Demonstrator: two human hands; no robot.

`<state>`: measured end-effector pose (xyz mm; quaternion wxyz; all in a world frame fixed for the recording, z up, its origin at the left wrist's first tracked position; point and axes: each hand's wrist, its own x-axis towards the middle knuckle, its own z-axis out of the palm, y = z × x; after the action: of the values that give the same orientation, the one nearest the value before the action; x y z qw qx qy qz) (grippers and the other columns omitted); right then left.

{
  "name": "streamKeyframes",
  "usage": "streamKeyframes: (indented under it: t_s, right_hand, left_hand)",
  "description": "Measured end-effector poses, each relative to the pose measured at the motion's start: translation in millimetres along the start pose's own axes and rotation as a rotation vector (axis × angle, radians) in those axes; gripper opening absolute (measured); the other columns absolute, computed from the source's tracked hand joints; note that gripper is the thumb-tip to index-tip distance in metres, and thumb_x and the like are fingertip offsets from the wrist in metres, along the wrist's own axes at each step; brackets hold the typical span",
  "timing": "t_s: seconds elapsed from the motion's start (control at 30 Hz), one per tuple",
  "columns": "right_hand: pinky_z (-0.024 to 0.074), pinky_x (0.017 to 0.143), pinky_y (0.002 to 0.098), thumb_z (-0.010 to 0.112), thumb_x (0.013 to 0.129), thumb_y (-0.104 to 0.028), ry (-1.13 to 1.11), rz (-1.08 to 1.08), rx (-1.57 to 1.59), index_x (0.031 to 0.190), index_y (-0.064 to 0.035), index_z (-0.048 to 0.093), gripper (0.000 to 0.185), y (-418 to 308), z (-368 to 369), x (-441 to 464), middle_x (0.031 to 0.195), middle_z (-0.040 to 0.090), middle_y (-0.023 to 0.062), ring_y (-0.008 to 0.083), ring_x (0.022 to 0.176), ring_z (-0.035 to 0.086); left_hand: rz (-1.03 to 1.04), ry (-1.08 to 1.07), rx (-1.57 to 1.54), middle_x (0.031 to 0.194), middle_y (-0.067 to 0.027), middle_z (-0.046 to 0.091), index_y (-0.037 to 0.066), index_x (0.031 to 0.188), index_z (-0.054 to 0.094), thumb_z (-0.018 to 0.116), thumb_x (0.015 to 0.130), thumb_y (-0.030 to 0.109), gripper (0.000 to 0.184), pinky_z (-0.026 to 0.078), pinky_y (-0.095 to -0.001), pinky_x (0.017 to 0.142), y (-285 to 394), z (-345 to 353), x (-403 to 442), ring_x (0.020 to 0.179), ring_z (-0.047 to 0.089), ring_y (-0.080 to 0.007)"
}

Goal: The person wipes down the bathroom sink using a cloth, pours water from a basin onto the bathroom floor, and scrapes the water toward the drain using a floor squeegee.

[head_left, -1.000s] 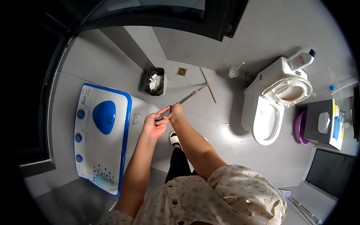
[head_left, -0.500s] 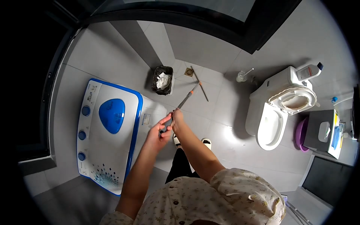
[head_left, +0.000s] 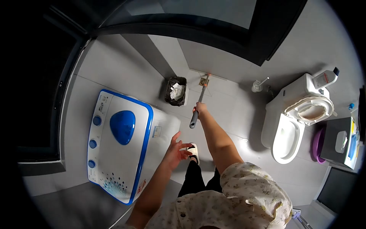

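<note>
My right hand (head_left: 200, 108) is wrapped round the grey handle of a floor squeegee (head_left: 203, 94), with the handle's end poking out below the fist. The squeegee's shaft has orange joints, and its long thin blade lies at the foot of the back wall, just beyond a square floor drain (head_left: 204, 81). My left hand (head_left: 176, 153) is off the handle, in the air with its fingers apart, between the washing machine (head_left: 126, 160) and my slippered foot (head_left: 193, 150).
A black-lined bin (head_left: 175, 91) with crumpled tissues stands left of the squeegee. On the right are a toilet brush (head_left: 257, 86), a toilet (head_left: 284, 147) with its lid up, a bottle (head_left: 325, 79) and a purple basin (head_left: 317, 147). A dark frame (head_left: 213, 36) crosses the top.
My left hand has let go of the squeegee and drawn back. My right hand has pushed it forward, and its blade has swung round to lie along the wall. The view has shifted slightly.
</note>
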<state>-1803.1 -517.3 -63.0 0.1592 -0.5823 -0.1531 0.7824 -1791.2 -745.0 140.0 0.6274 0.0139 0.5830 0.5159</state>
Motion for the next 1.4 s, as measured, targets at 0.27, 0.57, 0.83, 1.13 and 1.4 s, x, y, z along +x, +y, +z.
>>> streamKeyframes:
  t_s: [0.27,0.57,0.83,1.13,1.4]
  right_hand:
    - [0.0379,0.033,0.0311,0.047,0.088,-0.022,0.011,0.074,-0.09,0.089,-0.003,0.042,0.019,55.3,-36.5,-3.2,0.057,0.046,0.0092,0.0186,0.039,0.045]
    - [0.0356,0.031,0.0306,0.047,0.087,-0.022,0.009,0.053,-0.027,0.102,-0.0045,0.045,0.023,91.4,-112.7,-64.6,0.057,0.047,0.0081,0.0172,0.035,0.044]
    - [0.0419,0.039,0.0297,0.051,0.085,-0.017,-0.223,-0.003,0.032,0.1,-0.0054,0.047,0.019,53.5,-180.6,-155.4,0.059,0.047,0.0057,0.0166,0.044,0.049]
    - [0.0423,0.043,0.0276,0.053,0.083,-0.014,-0.245,0.023,-0.029,0.083,0.0007,0.051,0.015,37.7,-232.8,-205.1,0.068,0.05,0.0068,0.0171,0.051,0.051]
    - [0.0381,0.052,0.0209,0.043,0.089,-0.018,-0.521,0.304,0.489,0.074,-0.0072,0.04,0.019,27.9,-221.2,-187.9,0.065,0.043,0.0007,0.0099,0.057,0.042]
  left_hand:
    - [0.034,0.04,-0.02,0.109,-0.0153,0.054,0.014,0.138,0.028,0.039,0.094,0.03,0.048,0.045,-0.0249,0.061,3.4,-3.2,4.6,0.077,0.057,-0.019]
    - [-0.002,0.083,0.021,0.1,-0.0112,0.054,0.01,0.129,0.04,0.042,0.09,0.025,0.041,0.043,-0.0237,0.061,-16.6,25.6,10.3,0.074,0.056,-0.0155]
    - [-0.032,0.09,0.093,0.096,-0.0077,0.056,0.011,0.121,0.047,0.046,0.088,0.027,0.036,0.043,-0.025,0.06,-56.8,44.8,13.1,0.074,0.058,-0.0149]
    - [-0.072,0.051,0.315,0.096,-0.0049,0.056,0.016,0.113,0.054,0.05,0.087,0.029,0.03,0.042,-0.0262,0.064,-111.6,86.5,20.3,0.076,0.056,-0.0133]
    - [-0.087,0.018,0.402,0.075,-0.0018,0.052,0.02,0.126,0.043,0.048,0.091,0.031,0.037,0.04,-0.0225,0.048,-95.8,115.7,-1.1,0.058,0.052,-0.0096]
